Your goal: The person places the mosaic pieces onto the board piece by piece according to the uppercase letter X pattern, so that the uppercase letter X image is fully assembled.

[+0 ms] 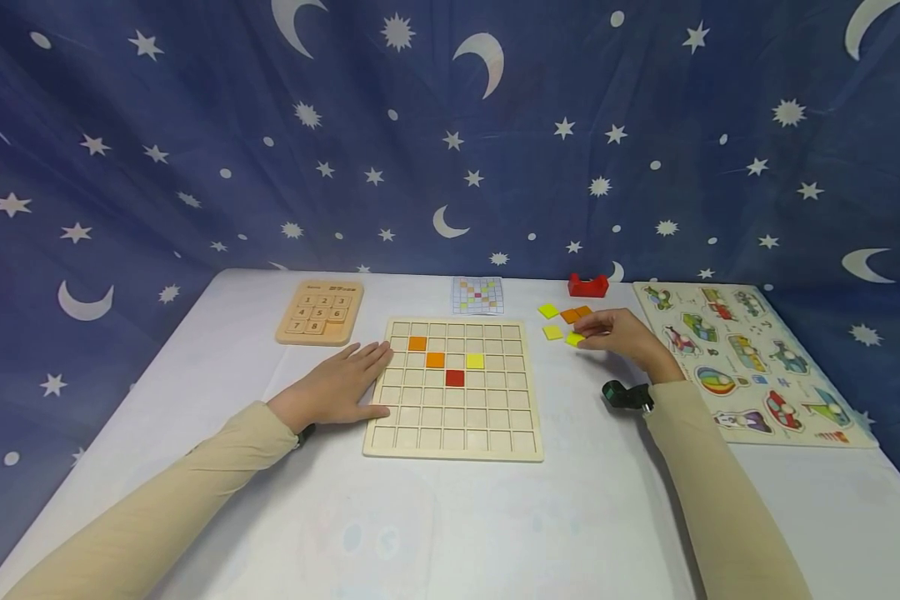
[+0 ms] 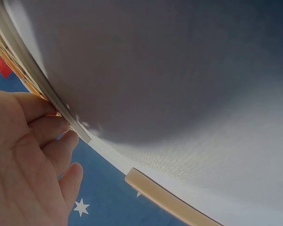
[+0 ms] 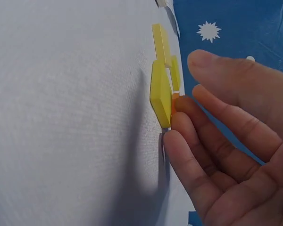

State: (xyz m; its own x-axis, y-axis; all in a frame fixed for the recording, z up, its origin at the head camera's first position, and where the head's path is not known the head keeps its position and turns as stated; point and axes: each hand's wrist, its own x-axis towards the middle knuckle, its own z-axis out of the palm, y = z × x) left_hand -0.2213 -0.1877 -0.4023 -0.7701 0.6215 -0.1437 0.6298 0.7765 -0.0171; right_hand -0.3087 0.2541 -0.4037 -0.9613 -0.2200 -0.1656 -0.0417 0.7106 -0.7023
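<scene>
While two tan sleeves (image 1: 720,483) reach in from the near side of my head view, a square wooden board (image 1: 453,417) lies flat between them on a white tablecloth (image 1: 495,533). I see the left hand (image 1: 337,387) resting at the board's left edge, its fingers nearly straight and the thumb spread well away from them; it holds nothing.

Set in the board's grid, a red tile (image 1: 455,378) sits at the middle. Two orange tiles (image 1: 435,360) run diagonally from it toward the far left corner, and one yellow tile (image 1: 476,361) sits diagonally on its far right side.

Right of the board, I find the right hand (image 1: 622,335) over a loose yellow tile (image 1: 574,340), fingers loosely bent. My right wrist view shows the thumb apart from that tile and the other fingertips just beside it; I cannot tell whether they touch. Near it lie two more yellow squares (image 1: 552,332) and two orange squares (image 1: 570,317).

A picture puzzle (image 1: 757,367) stretches along the right side of the table. Farther back, I have a wooden number puzzle (image 1: 319,313) on the left, a patterned card (image 1: 477,296) behind the board, and a red holder (image 1: 588,287) behind the loose tiles. Beyond everything hangs a blue curtain (image 1: 390,150) with white stars and moons.
</scene>
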